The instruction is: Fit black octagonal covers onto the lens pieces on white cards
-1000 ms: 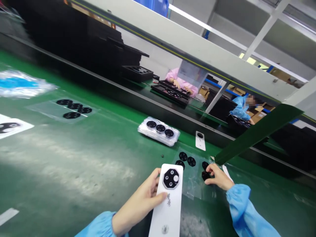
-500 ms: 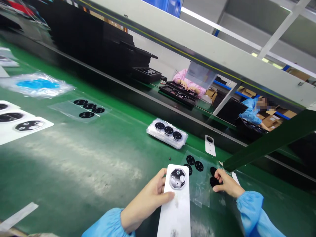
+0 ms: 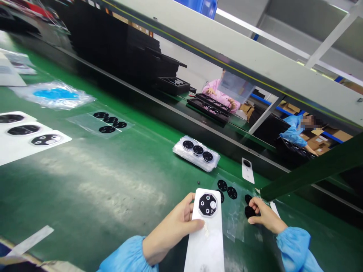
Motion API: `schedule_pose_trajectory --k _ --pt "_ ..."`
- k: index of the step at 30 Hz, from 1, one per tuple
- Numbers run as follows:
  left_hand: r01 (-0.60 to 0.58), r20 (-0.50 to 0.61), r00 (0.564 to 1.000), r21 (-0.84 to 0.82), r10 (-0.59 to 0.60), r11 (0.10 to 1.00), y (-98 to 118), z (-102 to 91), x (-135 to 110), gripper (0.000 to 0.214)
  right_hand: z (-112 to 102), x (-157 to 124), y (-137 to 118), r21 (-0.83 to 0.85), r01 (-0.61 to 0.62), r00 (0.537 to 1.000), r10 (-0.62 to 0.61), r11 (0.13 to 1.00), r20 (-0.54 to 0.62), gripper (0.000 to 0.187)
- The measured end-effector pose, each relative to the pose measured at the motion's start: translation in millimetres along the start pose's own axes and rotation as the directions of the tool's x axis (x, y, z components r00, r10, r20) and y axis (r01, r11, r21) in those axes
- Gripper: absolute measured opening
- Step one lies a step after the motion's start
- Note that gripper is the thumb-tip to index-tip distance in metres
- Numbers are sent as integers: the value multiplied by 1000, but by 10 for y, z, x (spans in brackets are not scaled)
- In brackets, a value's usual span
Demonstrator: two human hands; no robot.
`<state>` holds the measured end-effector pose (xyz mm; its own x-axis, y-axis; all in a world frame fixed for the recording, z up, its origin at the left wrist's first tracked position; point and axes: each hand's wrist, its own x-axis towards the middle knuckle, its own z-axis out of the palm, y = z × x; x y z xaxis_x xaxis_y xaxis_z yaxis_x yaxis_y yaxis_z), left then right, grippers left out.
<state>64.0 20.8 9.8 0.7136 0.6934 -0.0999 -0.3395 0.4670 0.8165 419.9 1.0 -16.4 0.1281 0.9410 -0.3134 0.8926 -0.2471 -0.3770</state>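
- Green workbench (image 3: 113, 196), stretching across the view, with a dark rail along its far side
- Tall stack of black trays (image 3: 113, 56), beyond the rail at upper left
- Two people past the rail: a co-worker in pink (image 3: 211, 87), hands over a black tray (image 3: 208, 108), and a co-worker in blue (image 3: 292, 126) farther right
- Three white phone back covers (image 3: 17, 148), side by side at far left, each with a dark camera area
- Clear plastic bag (image 3: 85, 99), something blue inside, lying just beyond those covers
- Held white phone back cover (image 3: 204, 247), tilted at lower centre, with an octagonal black camera plate near its top
- Left hand (image 3: 172, 231), firmly gripping that held cover, thumb across its face below the camera plate, fingers round its edge
- Right hand (image 3: 268, 215), thumb and fingers curled around the edge of a black octagonal plate (image 3: 249, 212) on the bench; whether it pinches the plate I cannot tell
- Three more black octagonal plates (image 3: 232, 193), on clear film between the hands, one partly hidden by the held cover
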Motion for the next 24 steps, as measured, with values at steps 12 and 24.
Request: schedule_pose_trajectory --k 12,24 --pt "-39 -5 999 -7 38 999 -31 -22 -45 44 14 -8 33 -16 -10 1000 10 1000 -6 35" --pt "3 -18 1000 -39 -4 999 -15 -12 -106 47 12 -3 68 -19 -4 1000 4 1000 -3 34"
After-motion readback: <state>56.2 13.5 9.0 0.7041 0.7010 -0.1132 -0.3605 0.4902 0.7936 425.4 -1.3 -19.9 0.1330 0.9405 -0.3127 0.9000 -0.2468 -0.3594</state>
